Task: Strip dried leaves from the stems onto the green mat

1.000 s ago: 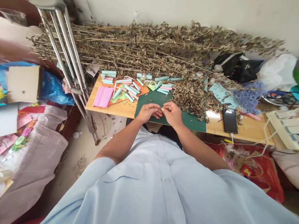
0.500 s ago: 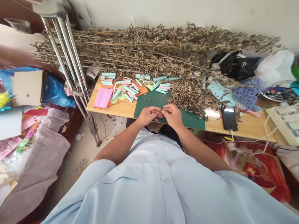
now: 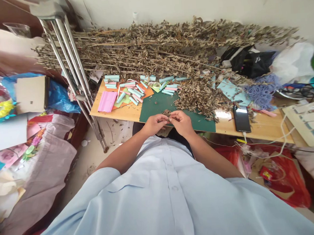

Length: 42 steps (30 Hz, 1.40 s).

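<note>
My left hand [image 3: 155, 124] and my right hand [image 3: 182, 123] meet at the front edge of a green cutting mat [image 3: 156, 103]. Between my pinched fingertips is a small clump of dried leaves [image 3: 166, 113], partly hidden by the fingers. A heap of loose dried leaves [image 3: 199, 100] lies on the mat to the right. Behind and left of my hands are several pale blue and pink paper rolls [image 3: 136, 94], some on orange and green paper. A folded pink paper [image 3: 107, 101] lies at the table's left end.
Long dried leafy stalks [image 3: 141, 47] lie along the wall. Metal crutches [image 3: 71, 59] lean at the left table end. On the right are a phone [image 3: 241, 118] on a cable, purple yarn [image 3: 264, 90] and a power strip [image 3: 308, 125].
A clump of dried leaves now shows between my fingertips, where hardly anything showed before. My left fingers have drawn together around it. The view has shifted slightly.
</note>
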Each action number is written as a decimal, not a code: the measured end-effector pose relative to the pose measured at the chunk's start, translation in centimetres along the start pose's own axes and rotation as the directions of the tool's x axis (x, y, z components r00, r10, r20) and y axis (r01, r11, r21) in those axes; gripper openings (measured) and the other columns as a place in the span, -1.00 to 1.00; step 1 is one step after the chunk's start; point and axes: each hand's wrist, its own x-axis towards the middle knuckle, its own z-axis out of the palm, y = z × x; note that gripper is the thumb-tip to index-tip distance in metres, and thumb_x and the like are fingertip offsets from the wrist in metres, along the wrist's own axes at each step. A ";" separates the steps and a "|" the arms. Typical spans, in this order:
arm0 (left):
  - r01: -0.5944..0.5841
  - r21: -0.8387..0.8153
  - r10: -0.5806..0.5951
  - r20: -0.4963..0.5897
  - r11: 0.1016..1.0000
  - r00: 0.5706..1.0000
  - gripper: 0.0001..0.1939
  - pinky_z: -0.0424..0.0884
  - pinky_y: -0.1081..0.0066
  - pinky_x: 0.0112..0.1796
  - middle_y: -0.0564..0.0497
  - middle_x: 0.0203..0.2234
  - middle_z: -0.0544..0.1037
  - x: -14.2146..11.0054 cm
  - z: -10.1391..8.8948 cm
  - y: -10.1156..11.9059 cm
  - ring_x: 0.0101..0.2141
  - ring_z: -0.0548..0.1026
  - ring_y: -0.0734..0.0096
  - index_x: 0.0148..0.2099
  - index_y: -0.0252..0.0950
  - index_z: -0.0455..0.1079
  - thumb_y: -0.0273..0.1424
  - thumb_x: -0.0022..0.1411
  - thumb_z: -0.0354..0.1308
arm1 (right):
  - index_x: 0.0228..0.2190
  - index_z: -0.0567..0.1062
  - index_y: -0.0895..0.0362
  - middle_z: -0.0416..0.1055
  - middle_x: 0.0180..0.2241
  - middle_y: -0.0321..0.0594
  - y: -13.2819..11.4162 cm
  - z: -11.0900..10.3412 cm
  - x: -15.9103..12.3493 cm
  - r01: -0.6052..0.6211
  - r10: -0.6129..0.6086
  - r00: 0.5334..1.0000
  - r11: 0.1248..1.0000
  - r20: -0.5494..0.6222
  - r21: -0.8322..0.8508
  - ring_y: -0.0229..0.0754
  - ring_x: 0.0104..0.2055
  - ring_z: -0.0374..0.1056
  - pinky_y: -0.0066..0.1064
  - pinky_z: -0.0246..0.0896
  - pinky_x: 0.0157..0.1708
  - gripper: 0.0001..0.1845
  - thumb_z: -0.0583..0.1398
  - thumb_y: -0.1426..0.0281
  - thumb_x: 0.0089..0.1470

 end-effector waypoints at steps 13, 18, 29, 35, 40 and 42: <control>-0.038 -0.102 0.032 -0.062 0.994 0.998 -0.67 0.54 0.44 -0.36 -0.02 -0.44 0.58 2.6 -0.9 -1.0 -0.38 0.58 0.41 -0.25 -0.38 0.46 -0.23 0.09 0.39 | -0.25 0.49 0.07 0.58 -0.31 -0.19 0.6 0.8 1.1 -0.004 0.006 0.999 0.999 -0.050 0.034 -0.10 -0.28 0.52 -0.19 0.46 -0.18 -0.74 0.30 0.25 -0.01; -0.019 -0.170 0.009 -0.060 0.985 0.998 -0.56 0.55 0.40 -0.36 -0.03 -0.45 0.59 3.3 -1.2 -0.8 -0.42 0.60 0.39 -0.18 -0.40 0.45 -0.21 0.01 0.45 | -0.20 0.48 0.07 0.59 -0.29 -0.19 0.5 0.6 1.8 0.014 -0.014 1.000 1.000 -0.022 0.005 -0.11 -0.25 0.53 -0.19 0.46 -0.15 -0.69 0.31 0.26 -0.02; 0.042 -0.179 -0.053 -0.058 0.983 0.997 -0.58 0.57 0.35 -0.32 -0.10 -0.47 0.61 3.8 -2.1 -1.3 -0.44 0.60 0.39 -0.22 -0.45 0.54 -0.19 0.03 0.45 | -0.23 0.50 0.07 0.58 -0.33 -0.23 0.8 0.8 2.6 -0.030 0.030 0.999 0.999 0.015 0.011 -0.14 -0.30 0.51 -0.23 0.45 -0.20 -0.68 0.32 0.25 -0.06; 0.031 -0.205 -0.049 -0.080 0.978 0.996 -0.60 0.56 0.37 -0.34 -0.07 -0.50 0.60 3.8 -2.0 -1.4 -0.48 0.58 0.41 -0.24 -0.45 0.51 -0.21 0.03 0.45 | -0.24 0.50 0.09 0.57 -0.37 -0.24 0.8 1.2 2.9 -0.024 0.024 1.000 0.999 -0.004 -0.033 -0.16 -0.36 0.49 -0.27 0.41 -0.28 -0.71 0.30 0.29 -0.06; 0.020 -0.220 -0.043 -0.103 0.975 0.994 -0.59 0.57 0.37 -0.30 -0.07 -0.48 0.61 3.7 -1.9 -1.4 -0.45 0.60 0.41 -0.22 -0.45 0.50 -0.23 0.02 0.45 | -0.25 0.50 0.10 0.55 -0.39 -0.24 0.6 1.5 3.2 -0.034 0.032 0.999 0.998 -0.044 -0.051 -0.17 -0.39 0.47 -0.29 0.39 -0.32 -0.71 0.29 0.30 -0.08; 0.027 -0.219 -0.052 -0.107 0.975 0.993 -0.59 0.57 0.37 -0.30 -0.07 -0.48 0.61 3.7 -1.9 -1.4 -0.45 0.60 0.41 -0.22 -0.46 0.51 -0.25 0.00 0.46 | -0.26 0.50 0.10 0.55 -0.40 -0.24 0.7 1.6 3.3 -0.042 0.040 0.998 0.998 -0.049 -0.056 -0.17 -0.39 0.47 -0.29 0.39 -0.31 -0.71 0.28 0.29 -0.08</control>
